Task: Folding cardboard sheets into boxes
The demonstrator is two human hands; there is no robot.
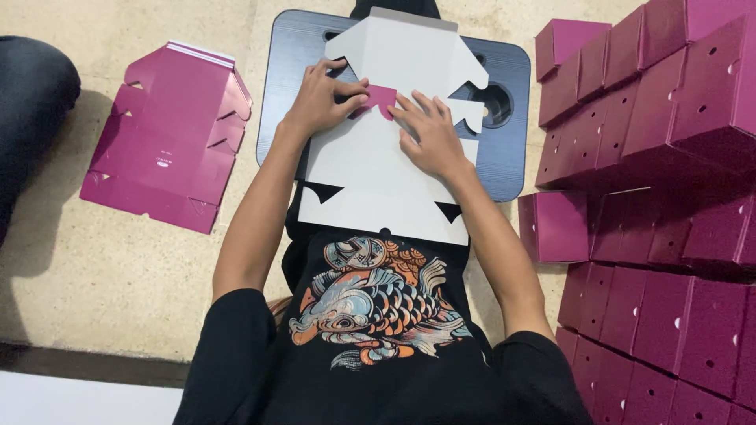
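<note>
Black cotton shirt with a printed fish design is filling the nearest part of the view, and two bare forearms are reaching away from it. White flat die-cut cardboard box blank, unprinted side up, is lying just beyond the shirt, resting on a dark grey rectangular lap tray with rounded corners and a round cup hole; the tray is sitting on the beige tiled floor. Both hands are working at the middle of the blank. Left hand is curling its fingers over a small magenta tab folded up from the blank, pinching it between thumb and fingertips. Right hand is lying palm down, fingers spread and unclenched, pressing the white panel flat, with its fingertips touching the same tab from the other side. Far end of the blank, with its angled flaps, is extending past the tray's far edge.

Magenta flat box blank, glossy side up, is lying on the floor to the left, well apart from the tray. Stacked magenta folded cardboard boxes with small punched holes are standing in rows along the right, near the tray's right edge.
</note>
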